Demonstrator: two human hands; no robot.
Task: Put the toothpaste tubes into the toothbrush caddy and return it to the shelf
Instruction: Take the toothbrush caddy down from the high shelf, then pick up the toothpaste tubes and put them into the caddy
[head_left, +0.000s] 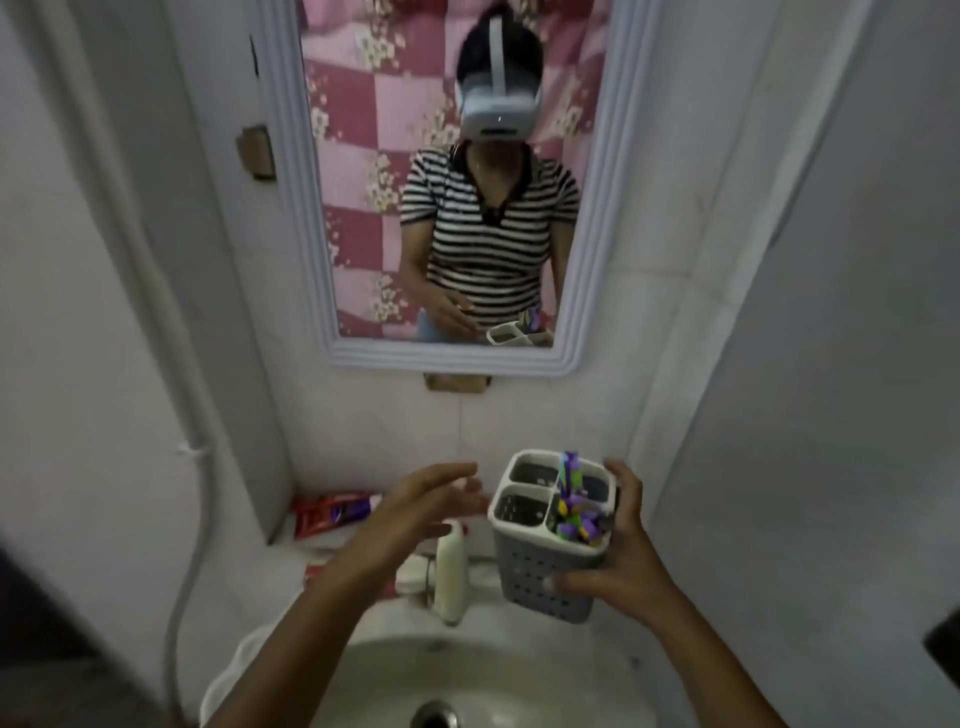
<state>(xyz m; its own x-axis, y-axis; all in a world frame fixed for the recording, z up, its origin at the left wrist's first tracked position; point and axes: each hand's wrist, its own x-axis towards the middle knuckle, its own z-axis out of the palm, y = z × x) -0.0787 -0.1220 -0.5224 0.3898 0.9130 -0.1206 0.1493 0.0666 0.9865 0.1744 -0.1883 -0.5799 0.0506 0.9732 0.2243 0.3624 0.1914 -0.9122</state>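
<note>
My right hand (618, 566) grips a white perforated toothbrush caddy (540, 571) from its right side and holds it tilted above the sink. The caddy has several compartments; purple and green items (574, 512) stick out of the right ones, the left ones look empty. My left hand (431, 506) hovers open just left of the caddy, fingers spread, holding nothing. A red toothpaste tube (327, 512) lies on the ledge behind the sink at the left, beyond my left hand. Part of another red item (317, 572) shows beneath my left forearm.
A white tap (449, 571) stands on the sink's back rim under my left hand. The white sink basin (545, 675) with its drain (435, 716) fills the bottom. A white-framed mirror (597, 208) hangs on the wall above. A hose (179, 597) runs down the left wall.
</note>
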